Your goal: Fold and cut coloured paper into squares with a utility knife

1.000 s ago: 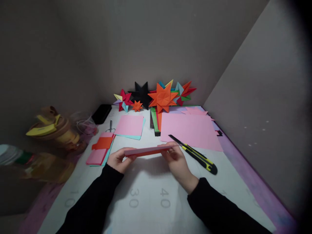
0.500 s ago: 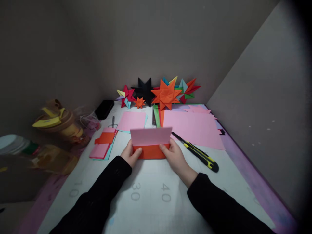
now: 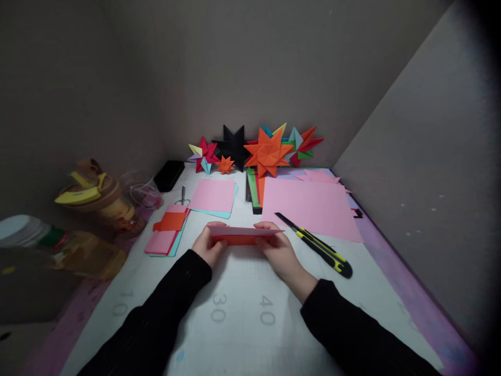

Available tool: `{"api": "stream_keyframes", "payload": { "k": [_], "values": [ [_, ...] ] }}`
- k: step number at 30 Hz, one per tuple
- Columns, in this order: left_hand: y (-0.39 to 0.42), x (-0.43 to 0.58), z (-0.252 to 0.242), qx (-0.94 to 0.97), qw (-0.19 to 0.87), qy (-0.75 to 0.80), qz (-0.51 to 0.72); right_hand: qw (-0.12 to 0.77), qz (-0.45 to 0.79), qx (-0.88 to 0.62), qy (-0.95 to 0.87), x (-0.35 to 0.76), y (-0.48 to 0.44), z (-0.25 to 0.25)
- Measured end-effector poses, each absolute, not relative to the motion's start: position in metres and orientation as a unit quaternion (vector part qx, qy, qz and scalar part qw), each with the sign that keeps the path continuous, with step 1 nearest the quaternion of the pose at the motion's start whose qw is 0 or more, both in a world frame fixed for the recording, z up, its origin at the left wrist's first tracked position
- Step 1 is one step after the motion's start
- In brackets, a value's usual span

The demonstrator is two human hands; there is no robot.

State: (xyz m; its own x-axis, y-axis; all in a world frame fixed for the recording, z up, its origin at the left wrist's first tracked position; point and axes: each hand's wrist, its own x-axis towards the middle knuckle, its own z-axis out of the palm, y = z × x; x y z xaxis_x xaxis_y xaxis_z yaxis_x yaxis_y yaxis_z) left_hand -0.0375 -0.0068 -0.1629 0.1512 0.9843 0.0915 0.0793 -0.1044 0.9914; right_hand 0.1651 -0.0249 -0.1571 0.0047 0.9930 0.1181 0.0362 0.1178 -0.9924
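Between my two hands is a sheet of folded paper (image 3: pixel 240 240), its face pink on the upper flap and orange-red on the lower strip. My left hand (image 3: pixel 208 245) grips its left end, thumb on the orange part. At the right end my right hand (image 3: pixel 272 244) pinches it, with fingers behind the pink flap. The flap is seen almost edge-on. Just right of my right hand lies a black and yellow utility knife (image 3: pixel 319 248). A stack of pink, red and blue paper (image 3: pixel 160 243) with an orange piece (image 3: pixel 170 221) on top lies left of my left hand.
Pink squares (image 3: pixel 213 195) and a large pink sheet (image 3: pixel 309 206) lie farther back, near small scissors (image 3: pixel 182 197). Folded paper stars (image 3: pixel 268 150) lean on the wall. A black phone (image 3: pixel 169 175), a lidded cup (image 3: pixel 97 196) and a bottle (image 3: pixel 62 240) stand left.
The pink flap has tipped down toward me and now looks like a thin strip. My right hand's fingers have come up behind it. Both hands keep their places.
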Motion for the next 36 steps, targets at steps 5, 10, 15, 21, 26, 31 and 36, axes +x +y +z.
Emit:
{"api": "stream_keyframes", "payload": {
  "k": [5,10,15,21,26,31,36],
  "values": [
    [-0.006,-0.038,-0.158,0.571,0.496,0.459,0.467,0.539,0.480,-0.486,-0.493,0.163,-0.024,-0.153],
    [-0.010,-0.041,-0.148,0.506,0.596,0.399,0.479,0.544,0.565,-0.430,-0.447,0.164,-0.027,-0.144],
    [-0.010,-0.046,-0.144,0.437,0.619,0.428,0.492,0.517,0.571,-0.464,-0.437,0.172,-0.028,-0.146],
    [-0.008,-0.047,-0.145,0.381,0.641,0.436,0.504,0.463,0.550,-0.535,-0.443,0.173,-0.029,-0.142],
    [-0.012,-0.044,-0.143,0.400,0.646,0.423,0.493,0.477,0.533,-0.549,-0.433,0.172,-0.029,-0.143],
    [-0.020,-0.040,-0.138,0.443,0.632,0.482,0.414,0.502,0.520,-0.540,-0.432,0.174,-0.029,-0.148],
    [-0.023,-0.036,-0.135,0.447,0.582,0.525,0.432,0.514,0.553,-0.480,-0.447,0.173,-0.031,-0.149]
  ]
}}
